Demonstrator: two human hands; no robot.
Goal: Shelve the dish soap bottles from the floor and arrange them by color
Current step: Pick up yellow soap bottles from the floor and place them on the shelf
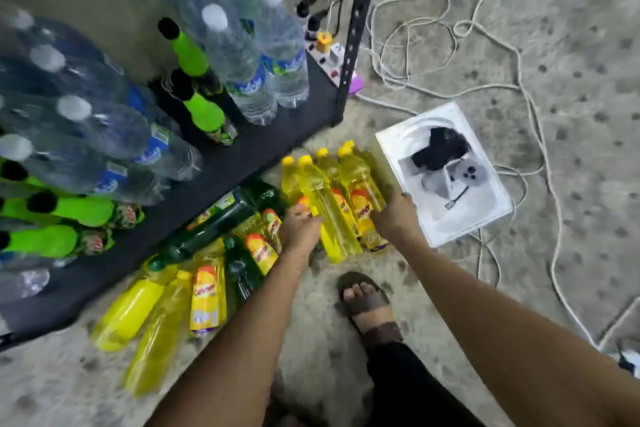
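While the left hand (299, 229) and right hand (394, 218) each curl round yellow bottles (332, 198) lying packed on the floor (571, 253) by the shelf (263, 146), neighbours touch — a lift could roll them. Smooth plastic might slip.

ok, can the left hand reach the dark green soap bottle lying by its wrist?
Probably yes, once freed. The left hand grips a clear yellow plastic soap bottle now, but the dark green plastic bottle lies exposed beside the wrist, outside the black shelf edge, with nothing over it.
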